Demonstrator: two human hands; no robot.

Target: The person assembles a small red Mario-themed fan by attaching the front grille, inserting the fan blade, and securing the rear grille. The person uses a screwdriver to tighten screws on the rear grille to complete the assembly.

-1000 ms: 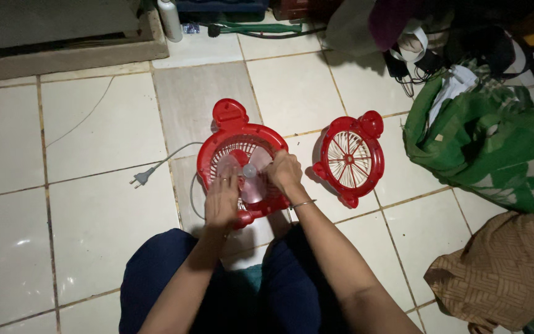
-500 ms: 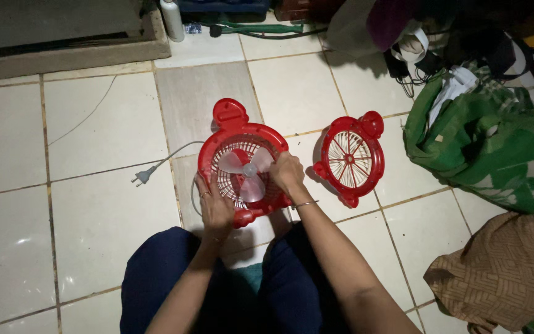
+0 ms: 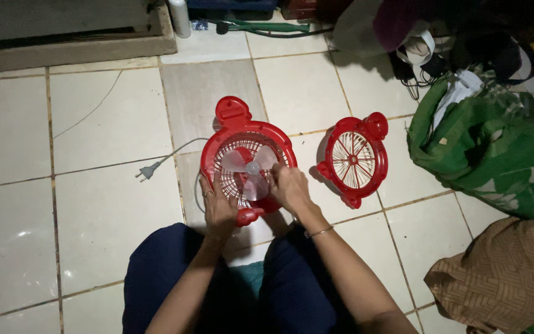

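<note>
Fan body (image 3: 248,164): red round housing lay flat on tiled floor (image 3: 94,204), just ahead of seated person's knees, open face up.
Blade (image 3: 250,168): pale translucent, three lobes, sat on hub at housing's centre, between both hands.
Left hand (image 3: 219,207): fingers curled on near-left rim of housing, steadying it; grip was closed on rim.
Right hand (image 3: 290,185): nearer to blade, fingertips at its right lobe; couldn't tell whether pinching or only touching.
Front grille (image 3: 355,159): red, detached, lay on floor right of fan body, apart from it, beyond right hand.
Cord and plug (image 3: 146,171): trailed left from housing.
Obstacles: none over blade; green cloth pile (image 3: 489,148) and brown cloth (image 3: 502,272) well to the right.
</note>
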